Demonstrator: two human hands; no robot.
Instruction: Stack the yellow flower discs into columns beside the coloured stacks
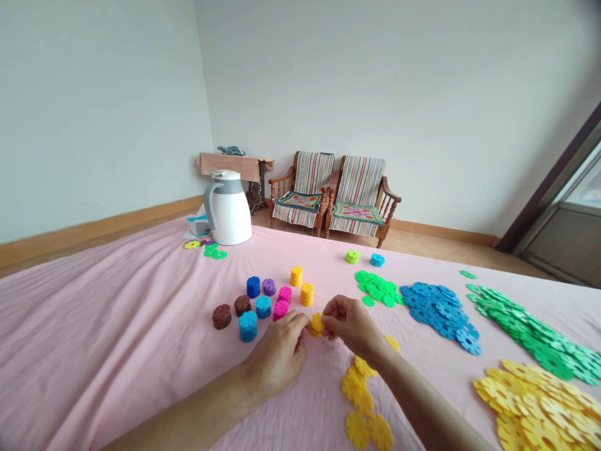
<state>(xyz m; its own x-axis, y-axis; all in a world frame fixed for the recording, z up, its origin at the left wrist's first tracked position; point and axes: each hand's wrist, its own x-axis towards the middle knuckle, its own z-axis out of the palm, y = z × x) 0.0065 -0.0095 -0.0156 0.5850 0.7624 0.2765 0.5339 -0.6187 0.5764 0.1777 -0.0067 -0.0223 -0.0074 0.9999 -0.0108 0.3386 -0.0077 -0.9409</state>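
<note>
My left hand [278, 354] and my right hand [351, 324] meet over the pink cloth [117, 326], both pinching a small stack of yellow snowflake discs [317, 324] between their fingertips. Loose yellow discs [364, 401] lie just below my right wrist. Beyond my hands stand short stacks of discs: two brown [222, 316], several blue [248, 326], magenta [282, 308], purple [268, 286] and two yellow [307, 294].
A white jug [228, 208] stands at the far left with green discs [215, 252] beside it. Piles of loose discs lie to the right: green [377, 288], blue [441, 308], dark green [530, 332], yellow [544, 401]. Two wooden chairs [335, 197] stand by the wall.
</note>
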